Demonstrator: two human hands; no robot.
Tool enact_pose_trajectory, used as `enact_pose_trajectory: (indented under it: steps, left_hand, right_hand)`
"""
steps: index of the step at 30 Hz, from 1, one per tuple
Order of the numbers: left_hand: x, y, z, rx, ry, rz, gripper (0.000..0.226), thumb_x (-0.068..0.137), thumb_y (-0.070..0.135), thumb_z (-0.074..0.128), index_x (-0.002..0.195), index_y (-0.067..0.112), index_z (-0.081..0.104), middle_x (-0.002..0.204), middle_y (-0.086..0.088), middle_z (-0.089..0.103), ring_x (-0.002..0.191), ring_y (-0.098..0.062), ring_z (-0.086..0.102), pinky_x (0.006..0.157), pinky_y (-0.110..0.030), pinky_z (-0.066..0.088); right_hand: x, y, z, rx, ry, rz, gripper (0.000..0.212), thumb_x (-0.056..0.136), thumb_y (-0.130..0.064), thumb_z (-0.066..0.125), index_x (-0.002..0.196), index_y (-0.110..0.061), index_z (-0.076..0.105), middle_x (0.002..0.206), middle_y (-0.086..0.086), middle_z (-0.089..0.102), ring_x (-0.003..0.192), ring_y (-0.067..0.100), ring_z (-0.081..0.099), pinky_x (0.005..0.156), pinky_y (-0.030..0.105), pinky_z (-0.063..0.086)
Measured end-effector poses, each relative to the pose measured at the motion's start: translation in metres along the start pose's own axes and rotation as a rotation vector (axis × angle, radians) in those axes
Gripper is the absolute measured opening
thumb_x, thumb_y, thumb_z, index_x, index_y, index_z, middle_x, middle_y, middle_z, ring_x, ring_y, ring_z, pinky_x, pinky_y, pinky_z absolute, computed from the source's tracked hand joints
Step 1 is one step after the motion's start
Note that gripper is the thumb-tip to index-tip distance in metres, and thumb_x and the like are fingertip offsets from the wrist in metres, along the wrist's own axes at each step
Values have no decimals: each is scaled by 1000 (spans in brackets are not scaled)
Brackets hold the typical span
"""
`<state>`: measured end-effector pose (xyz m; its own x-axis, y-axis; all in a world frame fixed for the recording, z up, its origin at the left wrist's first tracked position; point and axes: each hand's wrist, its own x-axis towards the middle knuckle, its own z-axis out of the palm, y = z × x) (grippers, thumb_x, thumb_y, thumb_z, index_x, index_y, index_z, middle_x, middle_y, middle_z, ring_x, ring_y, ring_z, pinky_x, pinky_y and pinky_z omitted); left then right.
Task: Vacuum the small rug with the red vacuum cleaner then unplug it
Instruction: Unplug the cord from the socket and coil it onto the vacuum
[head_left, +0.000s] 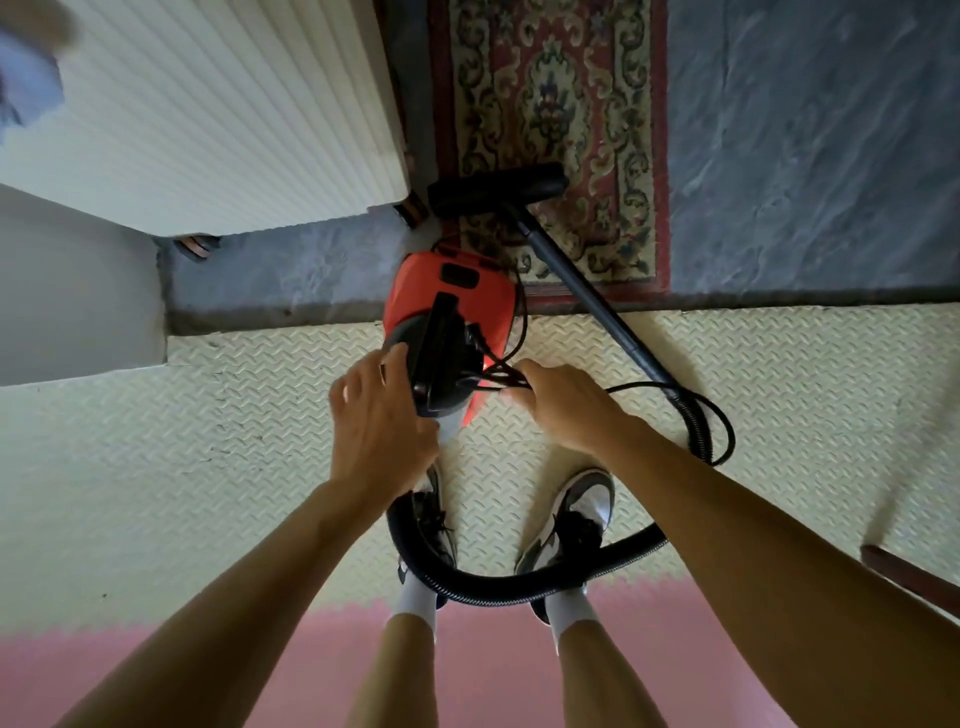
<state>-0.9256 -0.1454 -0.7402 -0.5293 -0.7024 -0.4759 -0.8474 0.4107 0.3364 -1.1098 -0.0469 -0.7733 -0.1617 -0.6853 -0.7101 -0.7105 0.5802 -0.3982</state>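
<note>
The red vacuum cleaner stands on the floor just ahead of my feet, at the rug's near edge. My left hand rests against its black rear end, fingers spread. My right hand is closed around black loops of the power cord beside the vacuum. The black floor nozzle lies on the small patterned rug, its dark wand running back toward me. The ribbed hose curls around my shoes.
A white ribbed radiator hangs at the upper left above grey carpet. Cream textured mats cover the floor under me, with pink mats behind. A dark wooden edge juts in at the right.
</note>
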Motion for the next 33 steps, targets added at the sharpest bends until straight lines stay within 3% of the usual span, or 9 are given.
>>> enact_pose_trajectory:
  steps: [5,8,10,13,17,22,26,30,33]
  left_hand:
    - [1,-34,21,-97,-67,-211,62,89,31,52,142,10,27,140,-15,39,129,-30,36,110,-49,24]
    - [4,-36,26,-187,-75,-241,56,91,30,48,140,9,30,138,-15,41,128,-29,39,109,-47,24]
    - [8,-37,27,-221,-72,-248,52,92,30,47,138,9,33,136,-15,43,126,-29,40,108,-46,25]
    - [15,-39,28,-227,-93,-259,54,93,31,46,140,10,32,139,-14,42,128,-28,40,109,-46,24]
    - [26,-39,23,-232,-115,-259,51,94,29,45,140,10,33,139,-13,42,127,-27,41,110,-45,23]
    - [38,-35,14,-233,-132,-239,41,95,26,43,133,11,41,132,-12,47,122,-25,44,107,-41,24]
    - [45,-37,14,-243,-162,-256,43,96,29,41,135,11,41,135,-12,46,123,-25,44,108,-42,24]
    - [45,-40,21,-249,-195,-248,45,96,30,39,137,13,39,135,-13,46,122,-26,46,107,-43,26]
    - [43,-41,25,-263,-223,-228,45,96,31,38,139,15,37,135,-13,46,121,-28,47,106,-45,27]
  right_hand:
    - [24,-3,20,167,63,-9,38,99,-40,41,127,-17,52,73,7,60,72,25,58,63,30,34]
    - [30,-3,27,401,144,13,17,100,-34,43,92,-29,57,61,-11,47,57,-4,51,55,14,34]
    - [36,-6,28,474,127,39,28,101,-30,43,74,-38,45,60,-16,42,53,-13,47,54,8,35]
    - [45,-4,29,460,26,75,24,101,-33,41,79,-33,50,68,-15,49,63,-4,48,62,15,34]
    - [51,3,30,394,-4,97,36,101,-38,36,122,-18,57,110,3,66,102,19,59,83,30,41]
    - [48,6,35,283,-12,126,34,102,-39,32,118,-19,54,81,1,60,81,23,59,70,31,39]
    - [38,13,45,312,-58,224,34,102,-39,31,110,-15,54,91,6,65,88,24,60,75,34,44]
    - [37,0,47,147,-57,120,34,102,-39,30,113,-15,52,64,-5,50,62,15,49,60,31,34]
    - [46,-8,29,-38,-102,68,41,102,-43,29,126,-16,48,68,0,50,66,21,50,63,31,33]
